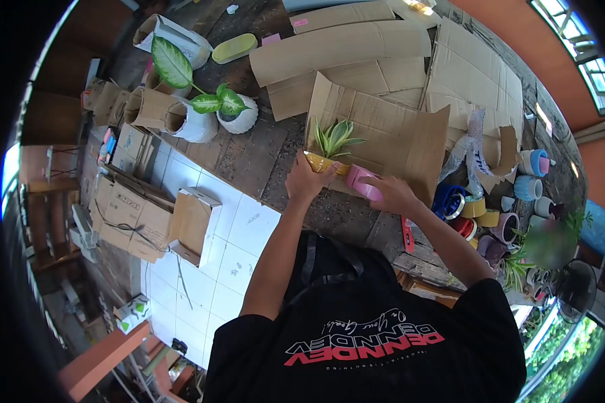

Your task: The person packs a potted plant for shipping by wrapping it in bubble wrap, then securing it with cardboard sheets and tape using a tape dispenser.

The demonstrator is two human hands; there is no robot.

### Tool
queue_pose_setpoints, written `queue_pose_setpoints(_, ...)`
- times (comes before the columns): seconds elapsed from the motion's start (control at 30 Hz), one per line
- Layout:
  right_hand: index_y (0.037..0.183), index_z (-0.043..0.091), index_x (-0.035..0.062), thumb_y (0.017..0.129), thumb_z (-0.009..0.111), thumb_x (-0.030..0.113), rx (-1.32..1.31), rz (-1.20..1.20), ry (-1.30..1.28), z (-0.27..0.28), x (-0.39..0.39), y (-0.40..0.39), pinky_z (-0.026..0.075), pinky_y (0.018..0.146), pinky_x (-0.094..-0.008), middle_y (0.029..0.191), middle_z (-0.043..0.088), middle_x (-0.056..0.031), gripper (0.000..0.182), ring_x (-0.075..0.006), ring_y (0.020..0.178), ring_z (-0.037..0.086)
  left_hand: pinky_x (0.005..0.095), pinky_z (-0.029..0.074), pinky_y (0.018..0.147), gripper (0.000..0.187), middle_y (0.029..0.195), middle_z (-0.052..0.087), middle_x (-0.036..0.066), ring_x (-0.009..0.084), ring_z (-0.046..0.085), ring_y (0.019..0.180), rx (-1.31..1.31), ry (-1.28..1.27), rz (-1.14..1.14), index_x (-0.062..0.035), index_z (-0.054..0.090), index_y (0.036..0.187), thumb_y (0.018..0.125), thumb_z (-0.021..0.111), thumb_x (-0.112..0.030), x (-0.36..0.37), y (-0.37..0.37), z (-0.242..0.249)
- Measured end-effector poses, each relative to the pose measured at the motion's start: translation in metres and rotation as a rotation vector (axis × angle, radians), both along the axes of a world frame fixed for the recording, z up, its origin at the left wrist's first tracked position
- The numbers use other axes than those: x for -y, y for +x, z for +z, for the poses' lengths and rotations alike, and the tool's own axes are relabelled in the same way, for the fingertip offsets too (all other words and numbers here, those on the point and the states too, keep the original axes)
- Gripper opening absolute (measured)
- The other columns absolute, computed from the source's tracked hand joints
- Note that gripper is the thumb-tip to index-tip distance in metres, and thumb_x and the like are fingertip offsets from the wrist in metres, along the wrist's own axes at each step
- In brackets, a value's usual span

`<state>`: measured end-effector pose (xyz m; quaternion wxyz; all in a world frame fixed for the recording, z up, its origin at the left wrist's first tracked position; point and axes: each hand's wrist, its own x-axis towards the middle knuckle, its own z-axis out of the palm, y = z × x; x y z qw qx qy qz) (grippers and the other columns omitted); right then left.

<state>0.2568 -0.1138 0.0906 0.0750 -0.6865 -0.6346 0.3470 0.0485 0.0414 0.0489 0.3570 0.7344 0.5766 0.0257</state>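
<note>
A small plant with green and cream striped leaves (338, 139) stands at the near edge of an open cardboard sheet. Below its leaves is a shiny yellow pot (319, 162), partly covered by my fingers. My left hand (307, 177) is closed around the pot's left side, with the thumb across its front. My right hand (391, 193) grips a pink tape dispenser (363, 183) right beside the pot, its front end close to the yellow surface.
Flattened cardboard (343, 50) covers the back of the wooden table. A white potted plant (238, 115) stands at left. Tape rolls (474, 207), a red cutter (407, 234), bubble wrap (476, 144) and small pots (528, 188) crowd the right. Boxes (131, 215) sit at lower left.
</note>
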Motion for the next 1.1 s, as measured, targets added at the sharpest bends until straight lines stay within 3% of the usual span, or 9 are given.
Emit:
queue_pose_setpoints(0.1, 0.122, 0.06, 0.0194, 0.071, 0.072, 0.024, 0.074, 0.013, 0.042, -0.006, -0.018, -0.012, 0.056, 0.076, -0.0502, 0.092, 0.07, -0.0161, 0.053, -0.0387, 0.089, 0.069, 0.0497, 0.05, 0.096, 0.125, 0.132, 0.057, 0.026, 0.0411, 0.061, 0.117, 0.044, 0.041, 0.0, 0.004, 0.032, 0.146, 0.063, 0.074, -0.079, 0.004, 0.002, -0.001)
queue_pose_setpoints(0.4, 0.105, 0.066, 0.0182, 0.078, 0.07, 0.018, 0.415, 0.208, -0.025, -0.013, -0.042, -0.045, 0.058, 0.068, -0.0443, 0.088, 0.07, -0.0148, 0.027, -0.0324, 0.081, 0.072, 0.0531, 0.052, 0.089, 0.117, 0.127, 0.059, 0.026, 0.0438, 0.062, 0.112, 0.075, 0.167, -0.032, 0.0029, 0.035, 0.141, 0.065, 0.074, -0.077, 0.013, 0.005, -0.002)
queue_pose_setpoints(0.5, 0.104, 0.067, 0.0172, 0.072, 0.073, 0.02, 0.328, 0.05, 0.05, -0.013, -0.038, -0.044, 0.058, 0.073, -0.0448, 0.091, 0.071, -0.014, 0.032, -0.0332, 0.085, 0.072, 0.0536, 0.052, 0.088, 0.116, 0.127, 0.058, 0.026, 0.0442, 0.062, 0.111, 0.085, 0.199, -0.041, 0.0022, 0.036, 0.141, 0.065, 0.074, -0.077, 0.016, 0.005, -0.002)
queue_pose_setpoints(0.6, 0.102, 0.064, 0.0147, 0.068, 0.074, 0.025, 0.024, -0.057, 0.155, -0.021, -0.043, -0.035, 0.057, 0.075, -0.0489, 0.093, 0.071, -0.0124, 0.037, -0.0367, 0.086, 0.069, 0.054, 0.052, 0.087, 0.115, 0.128, 0.058, 0.025, 0.0444, 0.062, 0.111, 0.077, 0.197, -0.05, 0.001, 0.035, 0.141, 0.065, 0.074, -0.076, 0.016, 0.004, -0.001)
queue_pose_setpoints(0.8, 0.109, 0.063, 0.015, 0.067, 0.074, 0.024, -0.031, -0.138, 0.135, -0.03, -0.045, -0.032, 0.056, 0.075, -0.0502, 0.096, 0.071, -0.0133, 0.044, -0.038, 0.087, 0.069, 0.0537, 0.052, 0.088, 0.109, 0.127, 0.058, 0.024, 0.044, 0.063, 0.11, 0.006, 0.192, -0.062, 0.0009, 0.038, 0.137, 0.067, 0.075, -0.072, 0.022, 0.01, 0.008)
queue_pose_setpoints(1.0, 0.13, 0.054, 0.0192, 0.076, 0.07, 0.019, 0.268, -0.116, 0.053, -0.014, -0.026, -0.06, 0.057, 0.075, -0.0493, 0.097, 0.07, -0.0154, 0.057, -0.0355, 0.088, 0.07, 0.0535, 0.051, 0.088, 0.104, 0.125, 0.059, 0.024, 0.0442, 0.062, 0.11, 0.041, 0.209, -0.054, 0.0005, 0.041, 0.133, 0.067, 0.075, -0.072, 0.02, 0.004, 0.006)
queue_pose_setpoints(1.1, 0.13, 0.052, 0.0169, 0.076, 0.071, 0.024, 0.288, -0.118, 0.094, -0.033, -0.024, -0.062, 0.056, 0.075, -0.0498, 0.096, 0.07, -0.0158, 0.058, -0.0376, 0.087, 0.07, 0.0532, 0.051, 0.089, 0.108, 0.127, 0.058, 0.022, 0.0432, 0.062, 0.111, 0.03, 0.165, -0.065, -0.0011, 0.037, 0.138, 0.066, 0.076, -0.072, 0.018, 0.002, 0.007)
